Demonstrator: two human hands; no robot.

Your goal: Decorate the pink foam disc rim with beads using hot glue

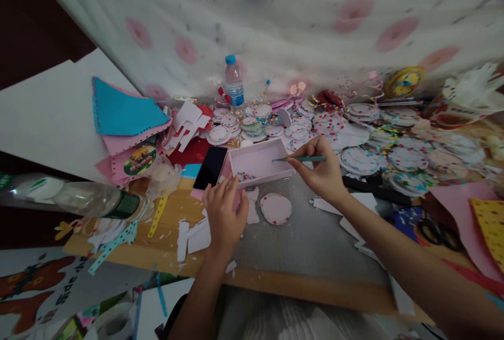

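Note:
In my right hand (319, 168) is a pair of green tweezers (315, 158), pinched between thumb and fingers. Their thin tip points left over a shallow white box (271, 177); a tiny speck shows at the tip, too small to name. Small coloured beads (246, 176) lie in the box's near left corner. My left hand (225, 214) rests by that corner with fingers apart and nothing held, fingertips at the box's edge. Between my hands, on the grey mat (303, 245), lies a round pale pink disc (275, 209) with red dots along its rim.
A black phone (210, 168) lies left of the box. Piles of decorated discs (362, 160) fill the back and right. A small water bottle (234, 83) stands behind; a large clear bottle (90, 198) lies left. Scissors (439, 232) are at the right, paper scraps (199, 236) in front.

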